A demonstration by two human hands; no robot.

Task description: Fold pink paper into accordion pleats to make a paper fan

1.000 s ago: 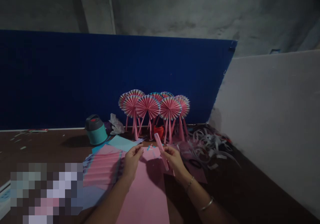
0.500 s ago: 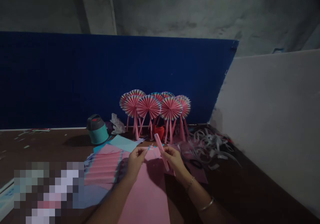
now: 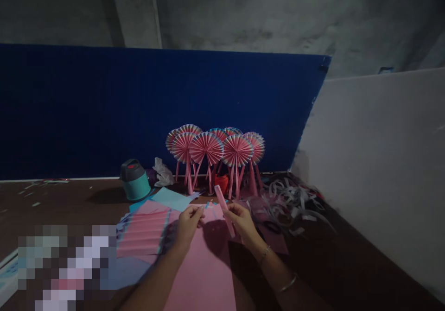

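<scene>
My right hand (image 3: 241,224) is closed round a narrow folded pink paper strip (image 3: 223,204) that slants up to the left. My left hand (image 3: 187,225) is pinched a little to its left, fingertips near a small pale scrap that I cannot make out. Both hands hover over a flat pink sheet (image 3: 205,274). A pleated pink sheet with a teal edge (image 3: 144,232) lies to the left of my left hand.
Several pink pleated paper fans on sticks (image 3: 215,155) lean against the blue board (image 3: 104,107). A teal flask (image 3: 134,181) and crumpled white scrap stand left of them. Curled paper trimmings (image 3: 295,199) pile by the white board (image 3: 382,172). Light blue paper (image 3: 174,199) lies behind the sheets.
My left hand has edged slightly right, toward the strip. The right hand and the strip have hardly moved.
</scene>
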